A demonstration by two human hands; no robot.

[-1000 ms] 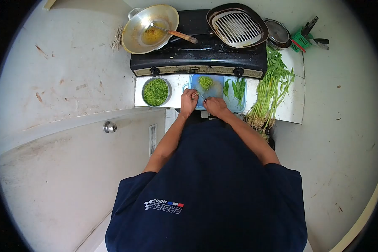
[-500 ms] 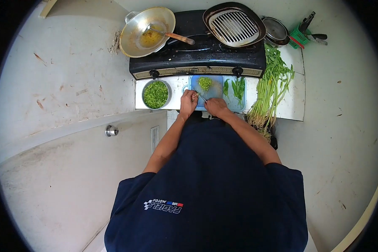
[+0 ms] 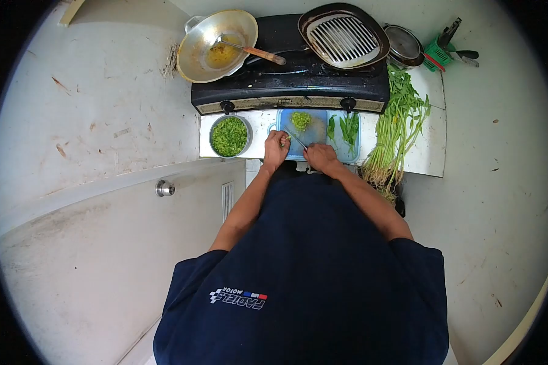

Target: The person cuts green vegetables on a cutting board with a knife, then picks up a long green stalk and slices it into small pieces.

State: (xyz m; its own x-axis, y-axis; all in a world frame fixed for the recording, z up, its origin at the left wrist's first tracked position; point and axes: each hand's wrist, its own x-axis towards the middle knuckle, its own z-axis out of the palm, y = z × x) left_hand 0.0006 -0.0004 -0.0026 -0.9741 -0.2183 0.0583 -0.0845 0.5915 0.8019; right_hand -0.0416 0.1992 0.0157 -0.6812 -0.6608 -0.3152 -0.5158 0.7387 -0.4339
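My right hand (image 3: 322, 157) is closed round the handle of a knife (image 3: 298, 140), whose blade points up and left over the blue cutting board (image 3: 316, 139). At the board's left edge, my left hand (image 3: 276, 148) has its fingers curled in a pinch on a small pale-green piece of vegetable, mostly hidden by the fingers. A pile of chopped greens (image 3: 300, 120) lies on the board above the blade. Several green leaves (image 3: 349, 128) rest on its right part. Left of my left hand stands a round bowl (image 3: 248, 145) filled with chopped greens (image 3: 229, 136).
A black stove (image 3: 274, 88) runs behind the board. On it are a wok (image 3: 193, 64) with a wooden-handled ladle (image 3: 265, 55) and a grill pan (image 3: 343, 38). To the right lie long-stemmed leafy greens (image 3: 397, 125), a lidded pot (image 3: 403, 44) and a green utensil basket (image 3: 435, 53).
The knife has moved away from the left fingers, and more of its blade shows. My right hand has shifted slightly right. The whole view has drifted a little.
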